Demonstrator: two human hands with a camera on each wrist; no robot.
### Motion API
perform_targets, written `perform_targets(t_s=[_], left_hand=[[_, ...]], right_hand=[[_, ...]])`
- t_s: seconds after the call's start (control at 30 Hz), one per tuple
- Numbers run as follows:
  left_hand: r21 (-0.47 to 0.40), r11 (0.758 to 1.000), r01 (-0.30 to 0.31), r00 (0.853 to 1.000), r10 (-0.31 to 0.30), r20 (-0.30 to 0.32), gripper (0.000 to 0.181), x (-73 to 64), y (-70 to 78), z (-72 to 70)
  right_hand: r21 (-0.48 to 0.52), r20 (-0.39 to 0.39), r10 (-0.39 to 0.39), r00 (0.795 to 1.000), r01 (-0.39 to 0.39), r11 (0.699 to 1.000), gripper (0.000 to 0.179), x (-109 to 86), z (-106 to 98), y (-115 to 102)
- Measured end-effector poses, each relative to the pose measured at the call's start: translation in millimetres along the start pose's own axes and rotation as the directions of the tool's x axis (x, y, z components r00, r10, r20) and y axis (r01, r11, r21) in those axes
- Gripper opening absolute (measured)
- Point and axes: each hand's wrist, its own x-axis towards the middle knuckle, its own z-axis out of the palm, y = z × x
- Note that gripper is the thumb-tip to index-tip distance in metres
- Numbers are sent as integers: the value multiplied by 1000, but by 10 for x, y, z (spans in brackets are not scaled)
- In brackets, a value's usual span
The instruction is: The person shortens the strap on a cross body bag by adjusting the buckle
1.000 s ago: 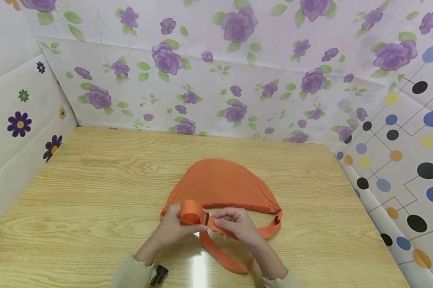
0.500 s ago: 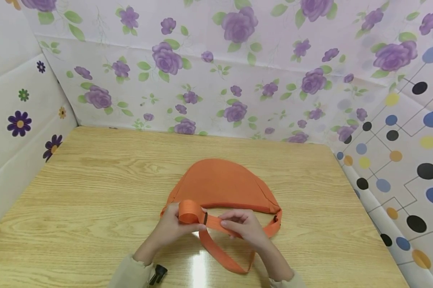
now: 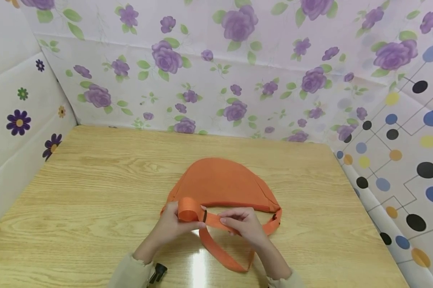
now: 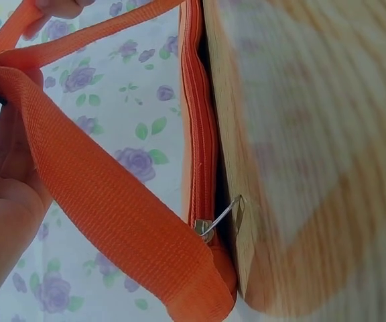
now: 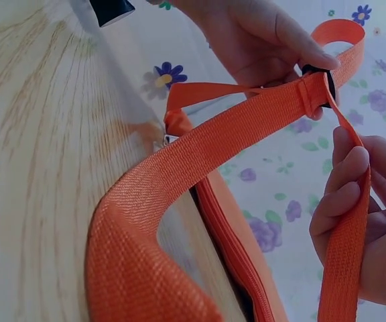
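Observation:
An orange waist bag lies on the wooden table, its zipper edge toward the person. My left hand pinches the orange strap at a black slide adjuster, with a loop of webbing standing up beside the fingers. To the right of the adjuster, my right hand holds the flat strap between thumb and fingers. Another length of strap hangs in a curve below both hands. In the left wrist view a metal zipper pull shows at the bag's end.
A black buckle lies on the table next to the left sleeve. Flower-printed sheeting stands along the back and left, and a dotted sheet along the right.
My right hand has slid slightly right along the strap, so more flat webbing shows between it and the adjuster. The left hand and loop have shifted slightly left; the bag stays in place.

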Motion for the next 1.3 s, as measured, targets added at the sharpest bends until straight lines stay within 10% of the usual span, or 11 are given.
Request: perform_targets(t_s=[1.3], left_hand=[[-14,1000,-24,1000,24,16,28,56,233,54]], right_hand=[[66,17,21,1000,-22,998,26,105,102,-33]])
